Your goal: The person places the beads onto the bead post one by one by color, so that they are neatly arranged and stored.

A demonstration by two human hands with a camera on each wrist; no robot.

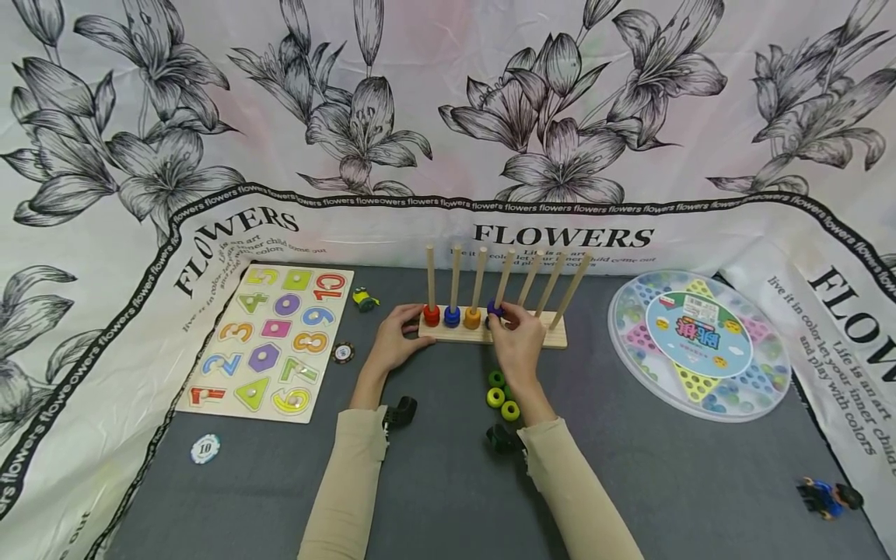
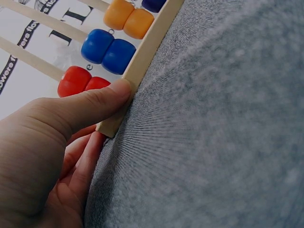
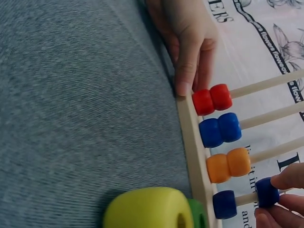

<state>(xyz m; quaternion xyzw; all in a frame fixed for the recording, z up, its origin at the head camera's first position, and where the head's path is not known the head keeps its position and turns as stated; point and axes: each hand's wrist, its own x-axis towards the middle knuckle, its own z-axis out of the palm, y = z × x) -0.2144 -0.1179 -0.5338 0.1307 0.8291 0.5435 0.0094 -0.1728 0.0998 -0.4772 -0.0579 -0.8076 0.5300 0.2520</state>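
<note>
A wooden peg stand (image 1: 555,337) with several upright pegs sits on the grey cloth. Two red beads (image 3: 204,102), two blue beads (image 3: 211,133) and two orange beads (image 3: 217,168) are stacked on separate pegs from its left end. My left hand (image 1: 397,341) grips that end of the base, thumb on the front edge. On the peg beside the orange beads, a dark blue bead (image 3: 224,204) lies at the bottom. Above it, apart, my right hand (image 1: 520,342) pinches another dark blue bead (image 3: 267,192) threaded on the same peg. Pegs farther right hold no beads.
Green beads (image 1: 496,379) and yellow beads (image 1: 510,411) lie near the right wrist. A number puzzle board (image 1: 238,373), poker chips (image 1: 205,449) and a small yellow-green toy (image 1: 365,299) are left. At right are a round game box (image 1: 630,342) and a toy figure (image 1: 826,498).
</note>
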